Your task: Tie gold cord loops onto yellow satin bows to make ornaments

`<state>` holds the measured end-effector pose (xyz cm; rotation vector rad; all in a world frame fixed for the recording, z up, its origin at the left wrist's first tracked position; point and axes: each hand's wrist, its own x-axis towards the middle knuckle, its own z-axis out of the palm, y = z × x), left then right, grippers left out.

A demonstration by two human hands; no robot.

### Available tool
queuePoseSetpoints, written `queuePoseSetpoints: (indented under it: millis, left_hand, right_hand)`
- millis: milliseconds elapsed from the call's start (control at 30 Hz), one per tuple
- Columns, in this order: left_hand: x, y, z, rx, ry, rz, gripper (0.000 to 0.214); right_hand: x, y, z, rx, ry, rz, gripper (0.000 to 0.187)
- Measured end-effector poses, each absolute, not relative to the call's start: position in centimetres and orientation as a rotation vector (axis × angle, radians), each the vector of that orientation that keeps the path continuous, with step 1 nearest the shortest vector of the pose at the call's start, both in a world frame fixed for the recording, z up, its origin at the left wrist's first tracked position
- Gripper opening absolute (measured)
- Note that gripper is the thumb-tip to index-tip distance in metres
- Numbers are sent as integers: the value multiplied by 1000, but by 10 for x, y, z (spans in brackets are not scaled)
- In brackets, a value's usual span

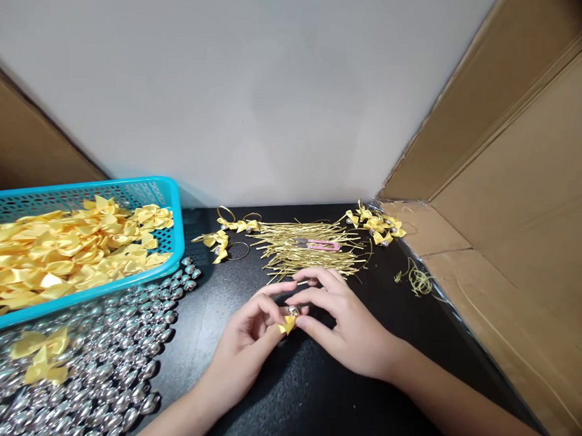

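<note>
Between my two hands, low over the black table, is a small yellow ribbon bow (287, 325) with a shiny silver bead (294, 312) against it. My left hand (251, 329) pinches the bow between thumb and forefinger. The thumb and forefinger of my right hand (336, 319) close on the silver bead from the other side. Just beyond my fingertips lies a pile of gold cord pieces (297, 263), and a pair of pink-handled thread snips (321, 245) rests on top of it.
A turquoise basket (178, 229) full of yellow bows stands at left. Many silver beads (128, 366) spread before it, with loose bows (43, 354) on them. Bows with beads and cord lie behind left (219, 240) and right (375, 224). Tangled thread (419, 280) lies near the cardboard wall (526, 188).
</note>
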<state>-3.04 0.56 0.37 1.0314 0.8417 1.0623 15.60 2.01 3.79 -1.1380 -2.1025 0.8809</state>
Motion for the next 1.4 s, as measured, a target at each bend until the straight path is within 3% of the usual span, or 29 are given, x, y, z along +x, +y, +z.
queuePoseSetpoints:
  millis: [400, 600, 1033, 1400]
  left_hand:
    - [-33, 7, -2, 1136, 713, 1090, 19]
    - [-29, 9, 11, 1055, 858, 883, 17]
    - [-26, 7, 3, 907, 797, 788, 24]
    - [-24, 5, 6, 922, 825, 990, 24]
  right_hand:
    - [152, 17, 42, -1106, -1940, 903, 10]
    - [153, 19, 38, -1075, -1943, 852, 8]
    - [152, 27, 28, -1125, -1433, 1532, 13]
    - [148, 25, 24, -1097, -1234, 1651, 24]
